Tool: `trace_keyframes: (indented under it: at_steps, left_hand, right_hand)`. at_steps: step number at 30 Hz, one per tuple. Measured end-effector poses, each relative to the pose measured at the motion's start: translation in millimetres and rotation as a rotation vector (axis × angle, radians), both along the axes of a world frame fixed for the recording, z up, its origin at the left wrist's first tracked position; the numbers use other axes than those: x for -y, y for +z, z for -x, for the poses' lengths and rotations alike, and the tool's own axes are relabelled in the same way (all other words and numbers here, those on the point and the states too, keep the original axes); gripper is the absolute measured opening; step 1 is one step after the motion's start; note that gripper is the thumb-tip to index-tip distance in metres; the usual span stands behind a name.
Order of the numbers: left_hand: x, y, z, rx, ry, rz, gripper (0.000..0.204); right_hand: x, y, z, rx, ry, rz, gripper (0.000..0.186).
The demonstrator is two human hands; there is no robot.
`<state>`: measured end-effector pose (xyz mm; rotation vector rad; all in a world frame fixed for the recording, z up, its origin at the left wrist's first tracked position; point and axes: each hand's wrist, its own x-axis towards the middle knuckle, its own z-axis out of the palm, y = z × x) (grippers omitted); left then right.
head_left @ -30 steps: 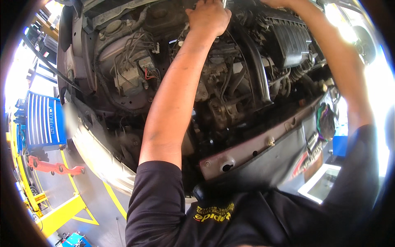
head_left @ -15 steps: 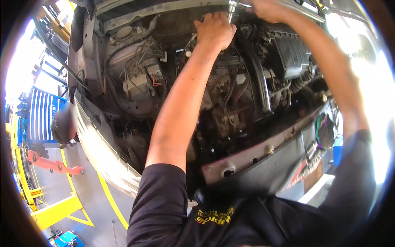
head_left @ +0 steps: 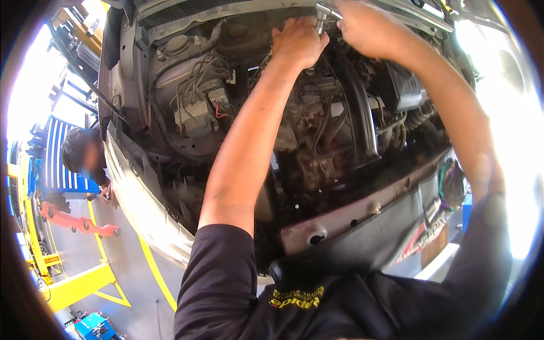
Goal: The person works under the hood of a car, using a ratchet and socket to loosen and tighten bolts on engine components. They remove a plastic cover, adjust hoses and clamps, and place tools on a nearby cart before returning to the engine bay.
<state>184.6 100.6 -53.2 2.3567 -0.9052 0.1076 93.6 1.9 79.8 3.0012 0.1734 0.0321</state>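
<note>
At the far end of an open engine bay, my right hand (head_left: 368, 28) is closed round the handle of a chrome ratchet wrench (head_left: 326, 10). The wrench's shiny socket end points down beside the thumb of my left hand (head_left: 299, 42). That hand has curled fingers and steadies the lower end of the tool; its grip is partly hidden, and so is the part under the socket. Just nearer than my hands runs a long black plastic duct (head_left: 357, 107). To its right sits a dark ribbed box (head_left: 405, 88), partly behind my right forearm.
Left in the bay are a module with loose wires (head_left: 195, 116) and a round strut mount (head_left: 178, 45). A metal crossmember (head_left: 340, 218) and a dark fender cover (head_left: 362, 243) lie near my body. Beyond the left fender are another person (head_left: 82, 150), a blue tool cabinet (head_left: 76, 180) and yellow lift arms (head_left: 82, 286).
My right hand has swung a little nearer to me with the wrench handle. My left hand stays at the socket end. The person at the left has turned their head, and a hand now shows.
</note>
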Motion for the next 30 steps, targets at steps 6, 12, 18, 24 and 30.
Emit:
trace_keyframes:
  at_steps: [6,12,18,24,30]
  left_hand:
    - [22.1,-8.2,6.4,0.111,0.053,0.033,0.049]
    - [1.7,5.0,-5.5,-0.048,-0.037,0.01,0.051]
    - [12.7,26.1,-25.8,0.665,-0.103,0.587,0.036]
    - [71.9,21.3,-41.0,0.199,0.016,0.831,0.028]
    - [57.9,13.4,-62.9,0.411,-0.305,0.835,0.024]
  right_hand:
    - [122.0,-21.2,-35.8,0.159,0.234,0.003,0.032]
    - [90.4,-31.9,-45.3,0.184,0.225,-0.197,0.041]
    - [87.4,-29.2,-38.3,0.154,0.177,-0.109,0.041]
    - [62.3,-41.9,-24.1,0.345,-0.023,0.031,0.024]
    - [27.0,-40.5,-10.7,0.442,-0.147,-0.043,0.029]
